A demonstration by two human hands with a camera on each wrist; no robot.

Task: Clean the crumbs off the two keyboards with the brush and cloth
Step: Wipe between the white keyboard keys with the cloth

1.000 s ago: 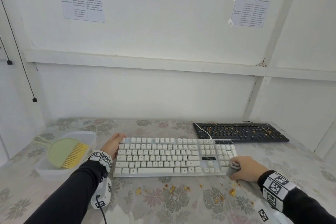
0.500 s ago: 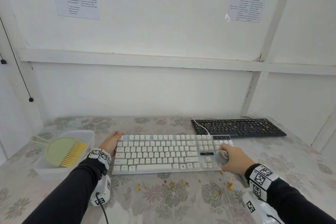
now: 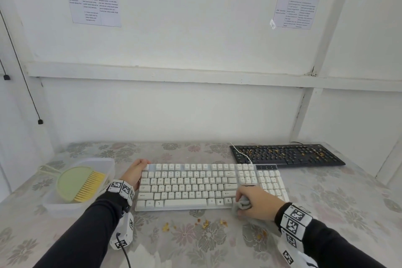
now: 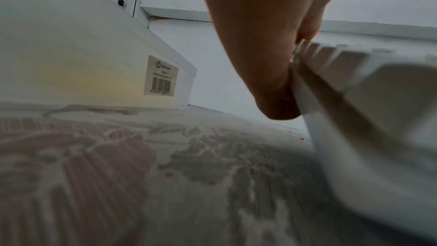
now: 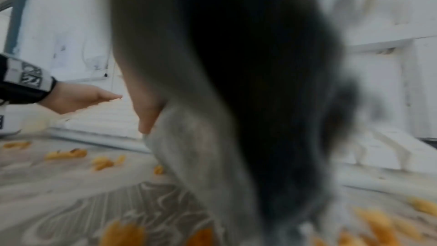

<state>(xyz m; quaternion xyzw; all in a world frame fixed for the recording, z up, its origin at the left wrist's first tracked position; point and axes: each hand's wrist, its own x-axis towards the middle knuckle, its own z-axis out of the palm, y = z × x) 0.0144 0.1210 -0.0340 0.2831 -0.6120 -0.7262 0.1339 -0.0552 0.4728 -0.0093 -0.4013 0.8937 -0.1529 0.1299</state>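
White keyboard [image 3: 208, 187]: lies flat at the near middle of the table [image 3: 326, 202], keys free of visible crumbs; judged to be in its wiping stage. Cloth [image 3: 242, 203]: grey, bunched in the right hand [image 3: 258, 205], whose fingers curl round it and press it on the keyboard's near edge right of the space bar, likely so loosened bits go off the front. Left hand [image 3: 136, 172]: set against the keyboard's left end, thumb on the top corner, fingers bent along the side; a bracing hold, seemingly to keep the board from sliding under the wiping. Crumbs [image 3: 204, 223]: orange, scattered on the table just in front of the keyboard. Black keyboard [image 3: 287, 155]: behind and to the right, well apart from both hands, keys dotted with crumbs; judged not yet cleaned. Brush [image 3: 81, 184]: green with yellow bristles, lying in a clear plastic tub [image 3: 104, 162] to the left, parked within the left hand's reach.
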